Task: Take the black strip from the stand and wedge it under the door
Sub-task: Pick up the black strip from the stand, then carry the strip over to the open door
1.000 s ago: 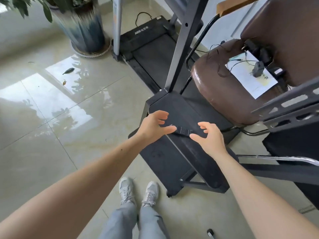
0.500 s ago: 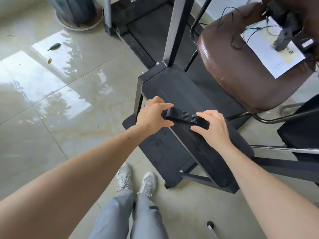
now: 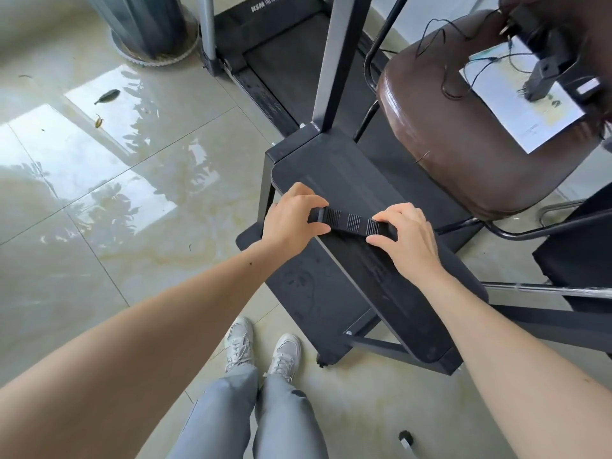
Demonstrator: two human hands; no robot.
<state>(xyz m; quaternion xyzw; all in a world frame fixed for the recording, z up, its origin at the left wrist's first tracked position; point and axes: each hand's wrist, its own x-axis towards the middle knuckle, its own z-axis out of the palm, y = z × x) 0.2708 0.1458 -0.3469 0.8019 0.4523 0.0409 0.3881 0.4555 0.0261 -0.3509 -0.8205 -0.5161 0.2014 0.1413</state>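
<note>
Glossy tiles are surrounding a dark stand. Both hands are pinching the strip, ribbed and black: left hand is clamping one end, right hand the other.

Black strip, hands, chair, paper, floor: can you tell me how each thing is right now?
black strip: gripped at both ends, lying across the stand's top.
left hand: closed on the strip's left end.
right hand: closed on the strip's right end.
stand: upright on the floor, its top sloping.
brown chair: upright, holding things on its seat.
paper: flat on the chair seat.
floor: shiny, with reflections.
</note>
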